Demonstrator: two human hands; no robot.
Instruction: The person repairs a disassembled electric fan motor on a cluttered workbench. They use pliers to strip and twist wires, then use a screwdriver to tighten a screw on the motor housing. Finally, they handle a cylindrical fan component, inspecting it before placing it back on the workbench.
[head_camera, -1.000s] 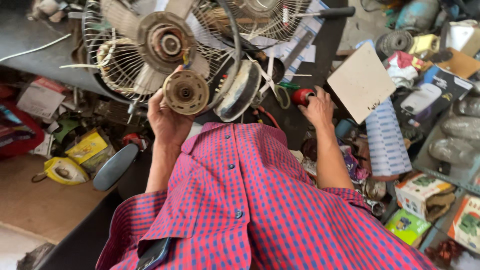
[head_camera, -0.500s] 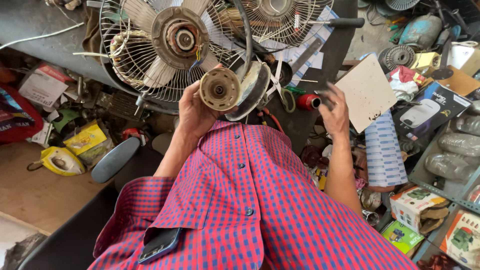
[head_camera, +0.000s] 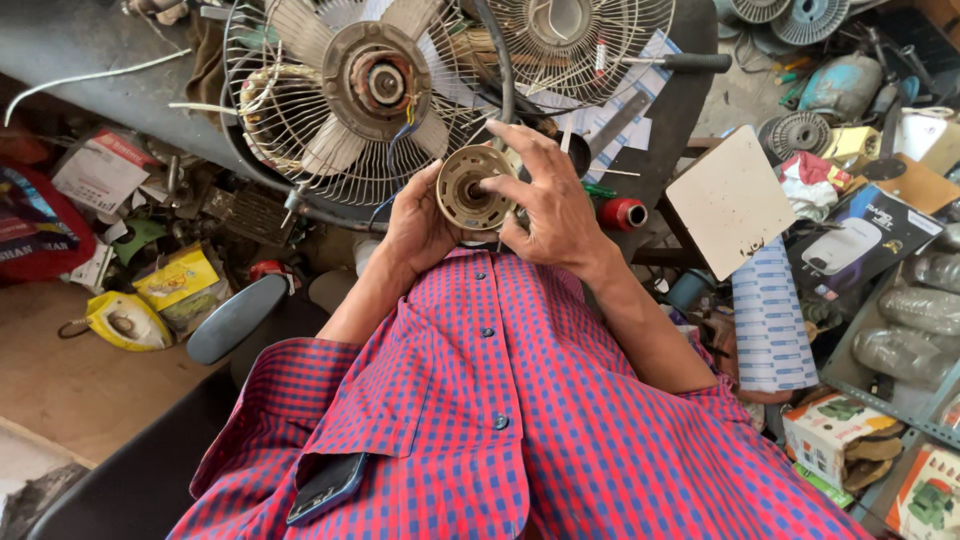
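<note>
So here the round motor housing (head_camera: 472, 187) sits right in front of the chest, just above the top button of the red-and-blue checked shirt (head_camera: 520, 420), held up in the air between both hands rather than resting on the tabletop (head_camera: 90, 60).

The left hand (head_camera: 418, 222) cups it from the left and underneath, fingers wrapped round the back edge, so that grip is pressed closed on the housing. The right hand (head_camera: 548, 205) comes in from the right and over the top; its thumb and first fingers are pinching at the open face, around the dark centre hole, with the remaining fingers fanned out above. Looks like a fingertip is actually in the bore, but the angle makes that hard to call.

The bit that matters: the housing's axis points roughly back toward the camera, open face up at the person, so the centre lies just left of the right hand's fingertips and the left hand is the one carrying the weight.

Around it: a caged fan (head_camera: 350, 95) lying face up directly beyond the hands, a second wire guard (head_camera: 580, 40) further right, a red cylinder (head_camera: 622, 213) just beside the right wrist, a white square panel (head_camera: 730, 200), and a phone (head_camera: 325, 488) in the shirt pocket.
</note>
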